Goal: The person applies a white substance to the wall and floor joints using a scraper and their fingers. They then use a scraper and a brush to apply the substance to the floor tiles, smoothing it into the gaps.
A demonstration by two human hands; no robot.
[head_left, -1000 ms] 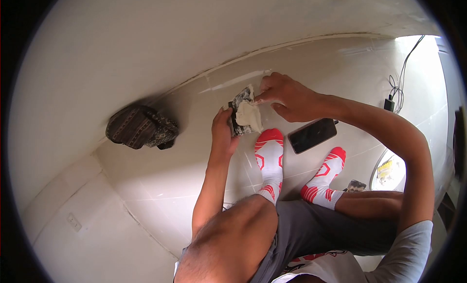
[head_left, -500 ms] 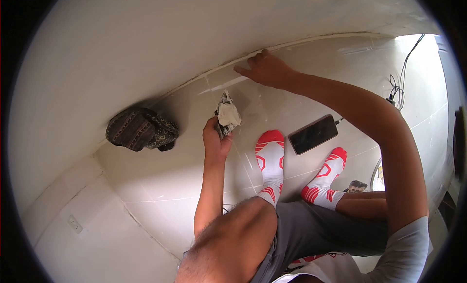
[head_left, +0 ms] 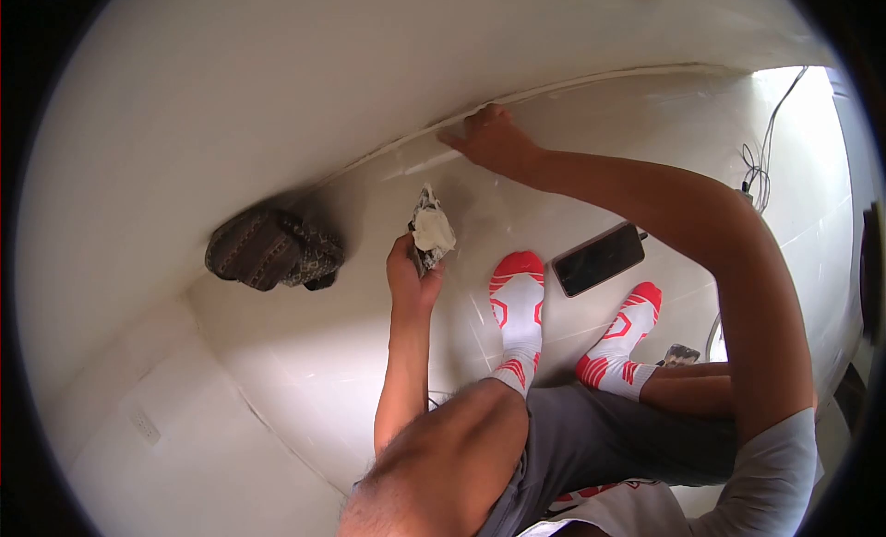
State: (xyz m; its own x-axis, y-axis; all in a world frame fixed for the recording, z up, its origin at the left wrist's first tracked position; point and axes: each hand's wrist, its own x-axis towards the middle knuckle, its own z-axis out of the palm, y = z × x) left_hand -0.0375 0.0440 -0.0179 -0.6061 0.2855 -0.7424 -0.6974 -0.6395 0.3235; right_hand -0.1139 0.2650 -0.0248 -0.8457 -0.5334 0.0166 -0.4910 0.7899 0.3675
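Note:
My left hand (head_left: pixel 413 280) is closed around the lower end of a pointed putty-smeared tool (head_left: pixel 416 256), held above the floor. A thick lump of white putty (head_left: pixel 433 231) covers its upper face, and the putty hides the tool's exact kind. Up at the seam (head_left: pixel 425 131) where wall meets floor, my right hand (head_left: pixel 494 142) reaches across with fingertips against the joint. Its thumb sticks out to the left, apart from the fingers. No tool shows in that hand, though its underside is hidden. A pale strip runs along the seam on both sides of it.
A dark patterned bag (head_left: pixel 272 248) lies against the wall at left. A phone (head_left: pixel 598 259) with a cable plugged in rests right of my socked feet (head_left: pixel 519 302). Loose black cables (head_left: pixel 759 173) run at the far right, and a small object (head_left: pixel 681 354) sits near my right foot.
My right hand has slid a little to the left along the seam, fingers still at the joint. My left hand keeps its grip on the putty-smeared tool in nearly the same place.

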